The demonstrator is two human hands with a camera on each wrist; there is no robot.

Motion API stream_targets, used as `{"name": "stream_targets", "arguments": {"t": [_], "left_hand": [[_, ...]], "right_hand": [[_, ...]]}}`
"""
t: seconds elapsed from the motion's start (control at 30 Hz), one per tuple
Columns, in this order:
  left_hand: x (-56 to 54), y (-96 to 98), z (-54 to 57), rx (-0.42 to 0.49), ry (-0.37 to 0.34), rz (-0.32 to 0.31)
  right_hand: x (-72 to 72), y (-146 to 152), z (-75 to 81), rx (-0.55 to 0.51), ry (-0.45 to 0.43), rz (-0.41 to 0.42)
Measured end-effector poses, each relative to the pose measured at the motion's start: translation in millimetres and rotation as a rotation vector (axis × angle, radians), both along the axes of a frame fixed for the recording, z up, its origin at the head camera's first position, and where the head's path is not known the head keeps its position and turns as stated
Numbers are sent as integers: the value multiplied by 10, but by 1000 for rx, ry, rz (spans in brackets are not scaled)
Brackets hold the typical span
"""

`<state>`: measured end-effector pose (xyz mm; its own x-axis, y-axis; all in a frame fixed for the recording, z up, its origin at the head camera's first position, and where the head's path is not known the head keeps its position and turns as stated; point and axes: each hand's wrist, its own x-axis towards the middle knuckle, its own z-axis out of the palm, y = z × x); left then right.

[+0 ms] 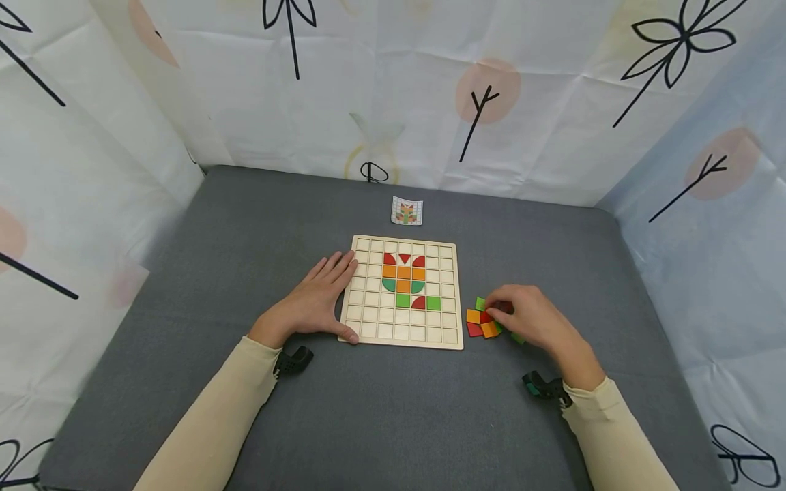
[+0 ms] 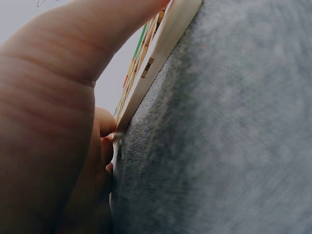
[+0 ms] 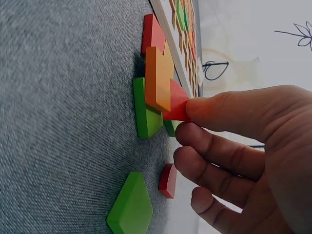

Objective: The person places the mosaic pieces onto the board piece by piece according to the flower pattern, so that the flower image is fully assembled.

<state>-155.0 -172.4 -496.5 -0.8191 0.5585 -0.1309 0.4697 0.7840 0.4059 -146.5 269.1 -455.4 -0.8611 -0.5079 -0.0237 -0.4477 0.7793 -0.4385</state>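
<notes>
A wooden grid board (image 1: 368, 317) lies on the grey table, with red, orange and green tiles (image 1: 403, 272) set in its middle cells. My left hand (image 1: 316, 293) rests along the board's left edge, fingers straight at the upper side and thumb at the lower corner. To the right of the board, my right hand (image 1: 531, 317) is over a small heap of loose tiles. In the right wrist view its thumb and index finger pinch a red tile (image 3: 176, 100), beside an orange tile (image 3: 158, 80) lying on a green one (image 3: 146, 112). Part of the heap is hidden beneath the hand.
A small printed card (image 1: 407, 211) with a coloured pattern lies beyond the board. A separate green tile (image 3: 131, 204) and another red tile (image 3: 167, 180) lie near my right fingers. Patterned white cloth (image 1: 405, 102) hangs around the grey table (image 1: 393, 416).
</notes>
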Motion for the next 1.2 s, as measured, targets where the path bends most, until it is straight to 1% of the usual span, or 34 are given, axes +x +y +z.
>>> {"name": "stream_targets", "arguments": {"t": [0.3,0.47,0.6,0.73,0.9,1.03,1.2], "left_hand": [[2,-4,-9,7,7,-1],[1,-3,-13,5,5,1],[-1,-4,-16,5,2,3],[-3,-7,-22,5,2,2],[-11,-12,-41,2,1,-1],[-12,-10,-35,3,0,-1],[-13,-6,-36,1,1,2]], "right_hand": [[4,25,8,9,-25,-66],[2,10,-20,11,-14,-124],[-3,-3,-50,0,-7,-150],[5,-2,-40,3,8,-125],[24,-3,-2,18,42,-38],[19,-10,-18,30,29,7],[19,-16,-46,25,9,19]]}}
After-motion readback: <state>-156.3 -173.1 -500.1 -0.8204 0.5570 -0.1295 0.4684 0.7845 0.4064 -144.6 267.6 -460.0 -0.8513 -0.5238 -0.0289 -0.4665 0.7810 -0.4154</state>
